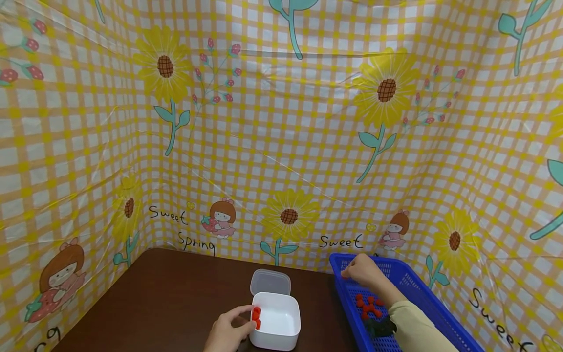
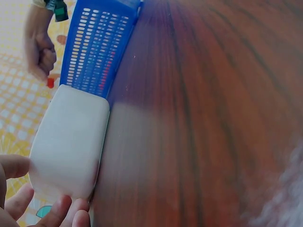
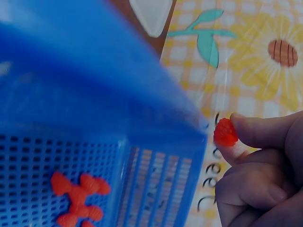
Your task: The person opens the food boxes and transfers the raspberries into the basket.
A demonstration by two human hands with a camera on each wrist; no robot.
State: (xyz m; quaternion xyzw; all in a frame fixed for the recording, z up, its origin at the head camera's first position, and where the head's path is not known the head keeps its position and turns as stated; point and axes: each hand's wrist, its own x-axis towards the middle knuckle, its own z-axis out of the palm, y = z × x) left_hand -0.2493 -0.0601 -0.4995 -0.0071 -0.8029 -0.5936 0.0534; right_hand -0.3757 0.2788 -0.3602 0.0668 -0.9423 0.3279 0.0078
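Note:
My right hand (image 1: 362, 271) is over the far left corner of the blue basket (image 1: 350, 315). In the right wrist view its thumb and index finger pinch a red toy raspberry (image 3: 225, 132), level with the basket's rim. The white box (image 1: 274, 341) stands uncovered on the table, left of the basket. My left hand (image 1: 229, 328) holds the box at its left side, thumb and fingertips against the wall in the left wrist view (image 2: 71, 142). Inside, along that left wall, lie red raspberries (image 1: 257, 323). Several more raspberries (image 3: 78, 195) lie in a loose cluster on the basket's floor.
Behind the box lies a translucent lid (image 1: 270, 282) on the dark brown table (image 1: 176, 293). A dark green object (image 1: 379, 327) sits in the basket, partly hidden by my right sleeve (image 1: 415, 325). A checkered cloth with sunflowers (image 1: 281, 146) walls in the back and sides.

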